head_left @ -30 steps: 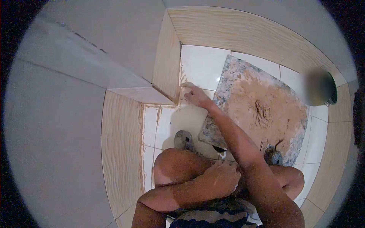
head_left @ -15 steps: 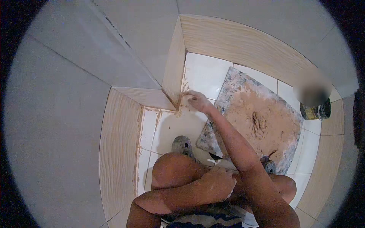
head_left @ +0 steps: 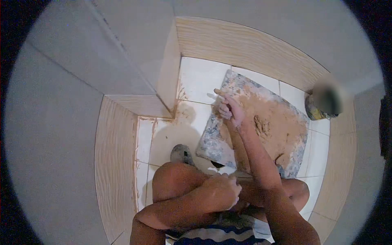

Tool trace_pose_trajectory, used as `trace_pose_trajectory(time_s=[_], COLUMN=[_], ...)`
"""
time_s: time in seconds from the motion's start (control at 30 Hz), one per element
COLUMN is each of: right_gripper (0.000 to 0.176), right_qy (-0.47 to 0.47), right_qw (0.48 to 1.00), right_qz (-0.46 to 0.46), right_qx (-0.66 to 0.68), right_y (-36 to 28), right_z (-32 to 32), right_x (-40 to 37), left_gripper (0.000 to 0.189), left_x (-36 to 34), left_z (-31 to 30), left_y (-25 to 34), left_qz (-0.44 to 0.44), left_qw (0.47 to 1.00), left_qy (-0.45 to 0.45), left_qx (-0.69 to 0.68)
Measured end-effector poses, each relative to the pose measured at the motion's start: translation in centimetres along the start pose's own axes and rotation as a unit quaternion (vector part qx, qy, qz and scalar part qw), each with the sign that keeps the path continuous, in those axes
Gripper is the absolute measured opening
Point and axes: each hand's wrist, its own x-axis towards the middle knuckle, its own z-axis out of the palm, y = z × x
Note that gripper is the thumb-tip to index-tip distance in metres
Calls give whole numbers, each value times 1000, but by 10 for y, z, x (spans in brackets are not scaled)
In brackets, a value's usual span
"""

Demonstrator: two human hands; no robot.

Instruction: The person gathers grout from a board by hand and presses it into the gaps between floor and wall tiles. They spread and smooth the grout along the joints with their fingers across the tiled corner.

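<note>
One view: head cam.
R hand (head_left: 228, 108): over board (head_left: 210, 141) edge, fingers half curled, index out, nothing gripped.
L hand (head_left: 220, 192): loose fist on knee (head_left: 175, 179); contents can't tell.
Paste (head_left: 265, 122): brown, on board; forearm hides part.
Around: smeared floor tiles (head_left: 200, 77), wall corner (head_left: 169, 81), tin (head_left: 311, 111).

No text, label, brand, number or sign can be read. The container (head_left: 312, 111) at three o'clock is blurred, so no marking can be made out.
</note>
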Motion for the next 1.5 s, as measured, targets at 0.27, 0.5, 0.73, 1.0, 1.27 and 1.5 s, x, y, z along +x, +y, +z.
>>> trace_pose_trajectory(time_s=[0.27, 0.5, 0.73, 1.0, 1.27, 1.5], right_gripper=[38, 40, 40, 35, 29, 42], right_qy=[223, 401, 406, 385, 363, 399], right_qw=[776, 570, 549, 467, 492, 599], right_qz=[10, -83, -58, -77, -1, 13], right_qx=[-590, -713, -728, -792, -791, -694], right_y=[45, -35, -17, -9, -8, -7], right_z=[-62, -107, -127, -124, -118, -97], right_x=[-96, -164, -169, -172, -171, -143], left_gripper=[31, 30, 32, 31, 31, 29], left_x=[-1, -1, 3, 4, -8, -22], left_z=[0, 12, 15, 25, 15, -5], left_y=[5, 5, 1, 2, 10, 15], left_qz=[-10, -9, -17, -30, 12, 107], left_qw=[999, 999, 997, 997, 997, 987], left_qy=[-36, 4, -36, -17, 42, 51], left_qx=[26, 41, 64, 62, 66, 106])
